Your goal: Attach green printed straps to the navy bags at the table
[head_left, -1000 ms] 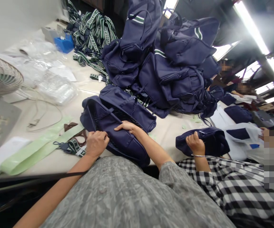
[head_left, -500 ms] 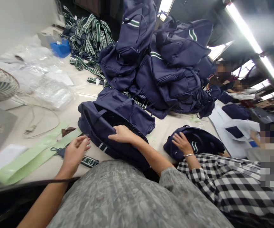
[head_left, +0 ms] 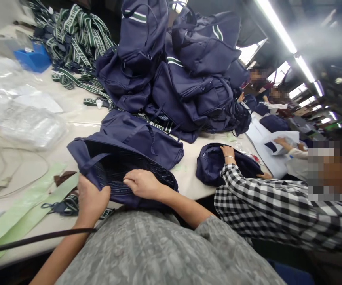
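Observation:
A navy duffel bag (head_left: 76,152) lies on the table close to my body, its mouth gaping and its dark lining with fine printed lines showing. My left hand (head_left: 91,198) grips the bag's left end, thumb towards me and the other fingers partly hidden behind the fabric. Over the opening, my right hand (head_left: 143,184) is closed with its fingers curled on the near rim. Just behind lies another navy bag (head_left: 165,147), flattened. Beside my left wrist sits a folded dark strap with white lettering (head_left: 69,205).
Navy bags (head_left: 185,75) are heaped at the back, next to a tangle of green-and-white lettered straps (head_left: 76,37). Clear plastic bags (head_left: 25,118), a blue box (head_left: 33,59) and green strips (head_left: 25,209) lie left. At right, a co-worker in a checked shirt (head_left: 248,194) handles a navy bag (head_left: 206,164).
My left hand has moved onto the bag's left end, and the mouth now gapes wider towards me. The view has shifted rightward. The co-worker's bag has been turned.

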A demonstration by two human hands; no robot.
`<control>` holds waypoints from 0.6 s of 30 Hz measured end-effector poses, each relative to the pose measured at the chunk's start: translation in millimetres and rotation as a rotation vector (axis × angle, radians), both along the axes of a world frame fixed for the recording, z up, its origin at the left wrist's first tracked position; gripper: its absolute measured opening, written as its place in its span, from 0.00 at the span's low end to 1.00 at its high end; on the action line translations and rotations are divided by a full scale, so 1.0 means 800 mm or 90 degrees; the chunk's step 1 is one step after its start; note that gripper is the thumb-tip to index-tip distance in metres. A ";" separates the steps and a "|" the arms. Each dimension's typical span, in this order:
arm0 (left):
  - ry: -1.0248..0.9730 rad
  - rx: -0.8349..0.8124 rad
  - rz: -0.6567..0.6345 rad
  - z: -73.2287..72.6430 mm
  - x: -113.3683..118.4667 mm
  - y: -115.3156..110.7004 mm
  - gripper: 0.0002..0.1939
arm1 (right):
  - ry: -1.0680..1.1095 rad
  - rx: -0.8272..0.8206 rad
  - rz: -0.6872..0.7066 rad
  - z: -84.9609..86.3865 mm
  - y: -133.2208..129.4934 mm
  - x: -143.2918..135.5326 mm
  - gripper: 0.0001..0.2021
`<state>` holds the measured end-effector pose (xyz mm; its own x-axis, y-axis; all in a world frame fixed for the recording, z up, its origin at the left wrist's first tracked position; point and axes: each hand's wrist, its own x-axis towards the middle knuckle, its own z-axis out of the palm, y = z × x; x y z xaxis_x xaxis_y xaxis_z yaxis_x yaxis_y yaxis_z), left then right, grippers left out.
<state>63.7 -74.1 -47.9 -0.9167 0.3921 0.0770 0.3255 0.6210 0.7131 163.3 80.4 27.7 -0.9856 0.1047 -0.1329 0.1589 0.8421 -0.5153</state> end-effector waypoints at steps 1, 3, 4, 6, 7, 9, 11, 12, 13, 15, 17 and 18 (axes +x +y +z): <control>0.041 0.008 0.012 0.010 0.003 0.001 0.46 | 0.028 0.025 -0.073 -0.006 0.010 0.002 0.12; 0.160 0.033 -0.016 0.034 0.008 0.004 0.49 | 0.038 0.045 -0.172 -0.022 0.026 0.006 0.14; 0.217 0.041 -0.061 0.045 0.008 0.007 0.47 | 0.015 0.028 -0.189 -0.032 0.030 0.007 0.15; 0.274 0.051 -0.177 0.058 0.001 0.015 0.42 | -0.065 -0.058 -0.176 -0.050 0.033 0.009 0.16; 0.270 0.052 -0.245 0.060 -0.007 0.020 0.37 | -0.106 -0.122 -0.152 -0.058 0.032 0.009 0.15; 0.216 0.044 -0.369 0.055 -0.030 0.033 0.28 | -0.162 -0.270 -0.087 -0.069 0.026 0.010 0.11; 0.131 0.005 -0.459 0.044 -0.057 0.048 0.22 | -0.167 -0.414 -0.044 -0.072 0.019 0.011 0.09; 0.089 -0.029 -0.491 0.038 -0.070 0.055 0.20 | -0.158 -0.477 -0.043 -0.071 0.017 0.013 0.08; 0.052 -0.067 -0.519 0.031 -0.080 0.063 0.20 | -0.146 -0.530 -0.055 -0.067 0.016 0.014 0.08; 0.001 -0.134 -0.571 0.020 -0.096 0.078 0.19 | -0.120 -0.599 -0.101 -0.058 0.016 0.019 0.06; -0.026 -0.176 -0.597 0.013 -0.102 0.091 0.19 | -0.086 -0.581 -0.164 -0.050 0.020 0.025 0.06; -0.039 -0.179 -0.599 0.013 -0.103 0.097 0.18 | -0.065 -0.543 -0.201 -0.046 0.022 0.030 0.05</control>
<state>-18.6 3.5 -37.6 -0.2197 0.9609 -0.1686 0.7417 0.2768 0.6109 187.2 97.7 -9.4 -0.9072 0.1937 -0.3733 0.3957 0.0921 -0.9138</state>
